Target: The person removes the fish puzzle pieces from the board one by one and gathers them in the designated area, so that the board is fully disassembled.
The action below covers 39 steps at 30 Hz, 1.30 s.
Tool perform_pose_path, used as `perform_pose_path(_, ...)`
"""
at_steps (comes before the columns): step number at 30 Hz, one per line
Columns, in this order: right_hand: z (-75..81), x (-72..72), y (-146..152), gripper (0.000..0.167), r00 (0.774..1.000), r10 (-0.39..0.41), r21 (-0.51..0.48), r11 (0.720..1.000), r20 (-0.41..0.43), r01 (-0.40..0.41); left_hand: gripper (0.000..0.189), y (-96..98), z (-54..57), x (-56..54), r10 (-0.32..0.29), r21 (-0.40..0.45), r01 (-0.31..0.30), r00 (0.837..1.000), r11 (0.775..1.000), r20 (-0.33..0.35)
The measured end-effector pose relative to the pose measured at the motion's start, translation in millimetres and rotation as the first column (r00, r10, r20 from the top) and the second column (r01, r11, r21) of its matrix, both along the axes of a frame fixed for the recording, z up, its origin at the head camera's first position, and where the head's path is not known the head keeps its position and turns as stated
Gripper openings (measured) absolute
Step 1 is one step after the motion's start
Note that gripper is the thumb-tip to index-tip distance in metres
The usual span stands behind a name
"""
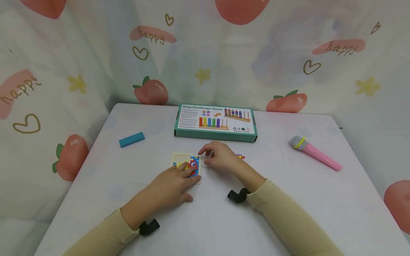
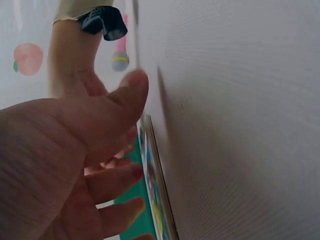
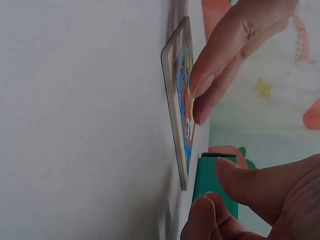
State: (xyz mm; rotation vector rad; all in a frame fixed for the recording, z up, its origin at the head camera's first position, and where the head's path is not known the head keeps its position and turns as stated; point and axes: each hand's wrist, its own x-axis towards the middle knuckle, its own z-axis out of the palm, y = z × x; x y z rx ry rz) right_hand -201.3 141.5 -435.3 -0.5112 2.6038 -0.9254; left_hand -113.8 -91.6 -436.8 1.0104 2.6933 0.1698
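Observation:
A small wooden picture puzzle [image 1: 178, 155] with a pale frame lies on the table, its pieces blue, red and yellow with a cartoon eye. Spread over it is my left hand [image 1: 168, 185], fingers nearly straight and fingertips on the pieces; in the right wrist view these fingertips press near the eye. My right hand [image 1: 221, 156] is just off the puzzle's right edge, fingers loosely bent. Between its thumb and fingers [image 3: 201, 215] nothing shows in the right wrist view. Behind that hand a colourful puzzle piece [image 1: 240, 156] peeks out, mostly hidden.
A green Ring Challenge Game box [image 1: 216, 134] lies behind the puzzle. To the left is a blue block [image 1: 132, 139]; to the right, a pink toy microphone [image 1: 321, 156]. A patterned curtain hangs behind the white table [image 1: 205, 227].

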Motion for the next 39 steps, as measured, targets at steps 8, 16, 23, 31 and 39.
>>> perform_pose_path(8, -6.3, -1.3, -26.9, 0.029, 0.997, 0.078, 0.039, 0.996, -0.001, -0.078, 0.088, 0.8, -4.4, 0.2, -0.008, -0.039, 0.012, 0.995, 0.999, 0.1)
perform_pose_path(16, -8.8, -2.5, -33.6, 0.024, 0.997, 0.076, 0.077, 0.994, -0.004, -0.076, 0.086, 4.5, -2.4, -1.3, 0.022, -0.039, -0.017, 0.992, 0.999, 0.124)
perform_pose_path(23, -10.1, -2.5, -37.1, 0.023, 0.996, 0.089, 0.086, 0.993, -0.015, -0.087, 0.087, 6.0, -2.6, -2.1, 0.027, -0.045, -0.022, 0.992, 0.999, 0.125)
perform_pose_path(31, -10.7, 1.2, -38.6, 0.027, 0.999, 0.046, 0.073, 0.996, -0.009, -0.045, 0.086, 6.7, -3.9, -1.4, 0.035, -0.041, -0.03, 0.992, 0.999, 0.12)
perform_pose_path(39, -11.8, 0.6, -38.2, 0.032, 1.0, 0.007, 0.024, 1.0, -0.012, -0.006, 0.086, 6.6, -4.5, -1.4, 0.034, -0.043, -0.029, 0.992, 0.999, 0.123)
